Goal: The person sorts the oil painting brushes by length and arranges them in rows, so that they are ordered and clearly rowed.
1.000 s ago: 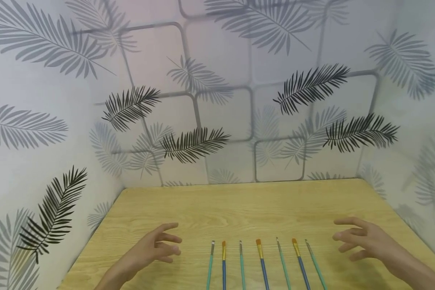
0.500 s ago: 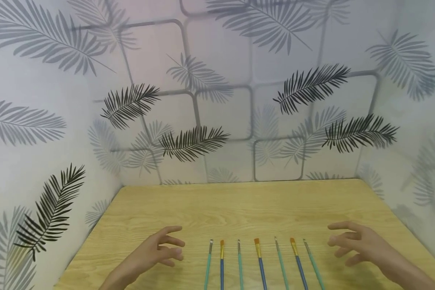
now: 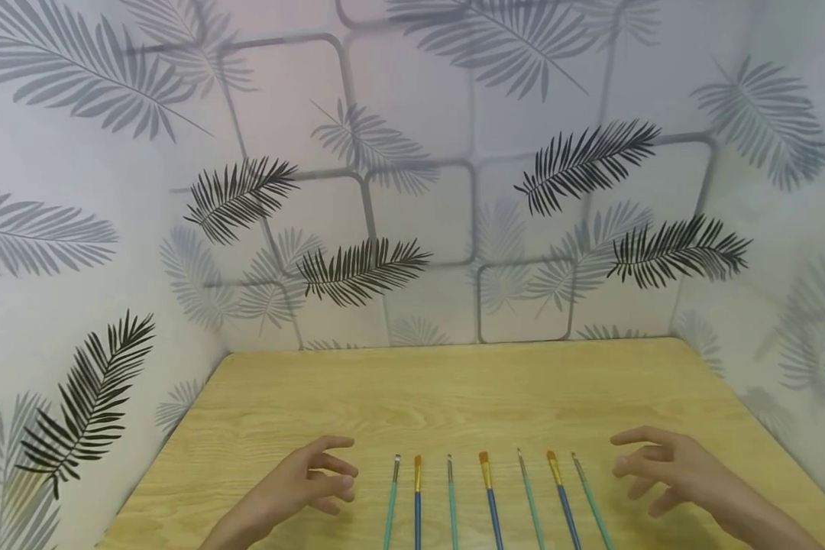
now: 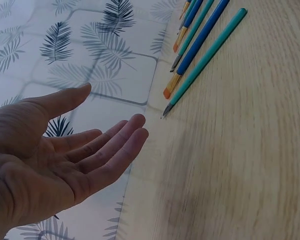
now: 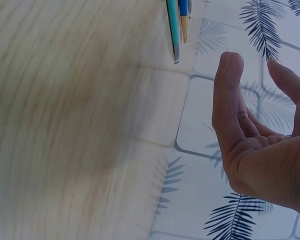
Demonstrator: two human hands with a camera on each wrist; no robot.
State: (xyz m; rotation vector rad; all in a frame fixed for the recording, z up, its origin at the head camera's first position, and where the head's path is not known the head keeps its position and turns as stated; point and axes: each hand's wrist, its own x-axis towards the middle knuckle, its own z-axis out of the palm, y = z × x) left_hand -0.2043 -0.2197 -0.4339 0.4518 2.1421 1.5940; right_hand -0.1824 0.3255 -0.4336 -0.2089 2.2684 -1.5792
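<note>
Several paintbrushes lie side by side on the wooden table, bristles pointing to the back. Some have thin green handles, like the leftmost green paintbrush [image 3: 391, 500] and the rightmost green paintbrush [image 3: 593, 500]. Between them lie blue-handled ones with orange bristles, among them a blue paintbrush [image 3: 491, 500] mid-row. My left hand [image 3: 309, 481] hovers left of the row, fingers relaxed and holding nothing; the left wrist view shows its bare palm. To the right of the row, my right hand [image 3: 667, 470] is held up with loosely bent fingers, nothing in it.
The light wooden table [image 3: 419, 389] runs back to a wall [image 3: 426, 305] with grey and black leaf prints. Side walls with the same pattern flank the table at left and right.
Both hands have moved slightly inward, toward the row of paintbrushes. The brushes have stayed in place on the table, while the head view has shifted a little.
</note>
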